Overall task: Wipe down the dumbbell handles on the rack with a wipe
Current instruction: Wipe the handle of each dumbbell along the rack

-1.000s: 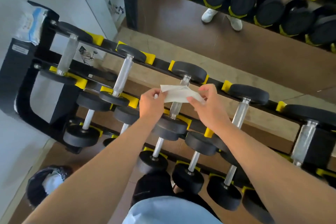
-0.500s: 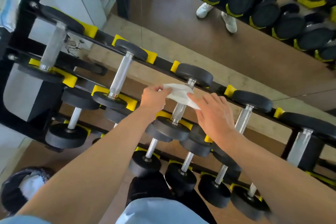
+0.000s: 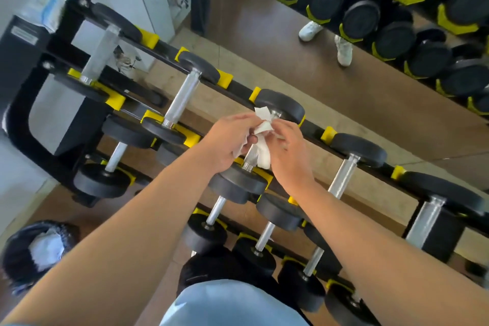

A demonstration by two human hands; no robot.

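A black bin (image 3: 18, 254) with white waste sits on the floor at far left, beside the black steel rack with yellow cradles (image 3: 225, 79); its white label (image 3: 23, 34) is too blurred to read. The left hand (image 3: 227, 140) curls around the knurled chrome dumbbell handle (image 3: 251, 156) on the top tier. The right hand (image 3: 289, 145) pinches the crumpled white wipe (image 3: 263, 127) draped over that handle.

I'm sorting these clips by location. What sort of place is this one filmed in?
Most likely a gym's free-weights area. A tiered black rack with yellow cradles holds rows of dumbbells, a wall mirror behind reflects more of them, and both hands wrap a wipe around one handle.
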